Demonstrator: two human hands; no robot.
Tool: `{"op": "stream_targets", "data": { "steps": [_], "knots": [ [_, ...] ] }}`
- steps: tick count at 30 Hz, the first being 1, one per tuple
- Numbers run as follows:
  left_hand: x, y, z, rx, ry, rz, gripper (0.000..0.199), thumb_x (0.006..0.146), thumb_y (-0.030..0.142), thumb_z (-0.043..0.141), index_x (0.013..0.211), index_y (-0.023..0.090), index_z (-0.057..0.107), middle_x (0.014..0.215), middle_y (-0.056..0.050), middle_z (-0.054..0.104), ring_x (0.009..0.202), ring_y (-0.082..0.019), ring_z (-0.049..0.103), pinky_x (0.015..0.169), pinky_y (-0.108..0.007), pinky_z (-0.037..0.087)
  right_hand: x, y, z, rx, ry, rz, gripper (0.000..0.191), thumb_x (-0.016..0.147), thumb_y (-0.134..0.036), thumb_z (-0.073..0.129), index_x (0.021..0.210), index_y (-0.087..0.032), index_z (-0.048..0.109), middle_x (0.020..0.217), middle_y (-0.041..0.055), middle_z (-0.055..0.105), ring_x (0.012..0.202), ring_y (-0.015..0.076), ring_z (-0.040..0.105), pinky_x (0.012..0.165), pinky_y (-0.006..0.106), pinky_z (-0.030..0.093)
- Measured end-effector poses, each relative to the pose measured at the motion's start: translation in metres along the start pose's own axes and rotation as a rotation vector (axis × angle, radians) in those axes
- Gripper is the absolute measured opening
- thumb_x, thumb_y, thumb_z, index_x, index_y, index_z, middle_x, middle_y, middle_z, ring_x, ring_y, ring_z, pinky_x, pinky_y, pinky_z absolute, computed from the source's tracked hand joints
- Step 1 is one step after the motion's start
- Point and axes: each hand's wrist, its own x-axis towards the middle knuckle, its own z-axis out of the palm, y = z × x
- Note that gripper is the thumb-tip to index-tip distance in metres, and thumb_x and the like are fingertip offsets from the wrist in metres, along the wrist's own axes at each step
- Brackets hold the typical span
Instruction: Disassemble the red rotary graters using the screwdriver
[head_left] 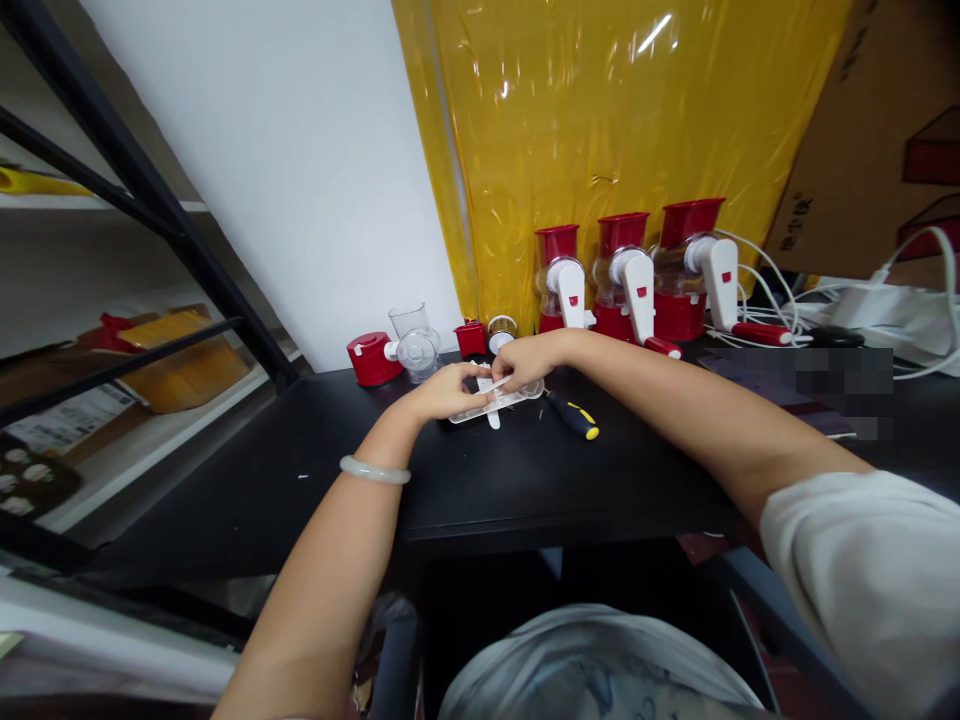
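Note:
My left hand (448, 392) has its fingers closed on the left part of a long white plastic piece (472, 411) lying low over the black table. My right hand (529, 356) is bent over the same piece from the other side, its fingertips pinched together near the middle. A narrow white strip (493, 419) crosses beneath the piece and sticks out towards me. Whatever small part is between the fingertips is hidden. Just right of the piece lies a screwdriver (573, 414) with a dark blue and yellow handle.
Behind my hands stand a red base (373, 358), a clear plastic housing (417, 345), a red part (472, 338) and a drum (501, 330). Several red-and-white crank graters (626, 280) line the back right. White cables (795, 300) tangle beyond them; a black rack (135, 130) rises left.

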Motion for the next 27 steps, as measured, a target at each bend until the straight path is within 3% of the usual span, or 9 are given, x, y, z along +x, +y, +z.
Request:
{"op": "stream_targets", "data": {
  "steps": [4, 14, 20, 27],
  "knots": [
    [-0.0006, -0.0004, 0.0008, -0.039, -0.022, -0.004, 0.056, 0.074, 0.037, 0.075, 0.124, 0.013, 0.074, 0.058, 0.003, 0.061, 0.05, -0.013, 0.05, 0.055, -0.026, 0.037, -0.0017, -0.0038, -0.0008, 0.006, 0.002, 0.02, 0.025, 0.082, -0.027, 0.067, 0.101, -0.014, 0.078, 0.086, 0.0035, 0.074, 0.069, 0.0134, 0.059, 0.069, 0.028, 0.044],
    [0.0007, -0.003, 0.002, -0.031, -0.053, -0.017, 0.066, 0.074, 0.038, 0.077, 0.133, 0.01, 0.069, 0.055, 0.004, 0.056, 0.048, -0.013, 0.048, 0.054, -0.026, 0.038, 0.0022, -0.001, 0.0007, -0.061, -0.038, 0.071, 0.038, 0.077, -0.031, 0.077, 0.11, -0.013, 0.079, 0.093, 0.005, 0.075, 0.071, 0.0152, 0.061, 0.069, 0.029, 0.045],
    [0.0015, -0.0042, 0.0008, -0.039, -0.104, -0.049, 0.078, 0.075, 0.039, 0.077, 0.143, 0.005, 0.06, 0.06, 0.003, 0.058, 0.051, -0.013, 0.051, 0.055, -0.026, 0.04, 0.0021, -0.0015, -0.0012, -0.172, -0.121, 0.174, 0.046, 0.088, -0.047, 0.068, 0.107, -0.006, 0.078, 0.085, 0.0074, 0.07, 0.07, 0.0171, 0.059, 0.066, 0.032, 0.042],
    [0.0011, -0.0035, 0.0003, -0.021, -0.107, -0.047, 0.076, 0.077, 0.038, 0.075, 0.145, 0.005, 0.059, 0.065, 0.001, 0.061, 0.055, -0.013, 0.053, 0.058, -0.026, 0.042, 0.0026, -0.0021, -0.0009, -0.181, -0.152, 0.199, 0.051, 0.091, -0.054, 0.064, 0.102, -0.006, 0.076, 0.083, 0.0081, 0.067, 0.071, 0.0183, 0.059, 0.065, 0.031, 0.042]
  ]
}}
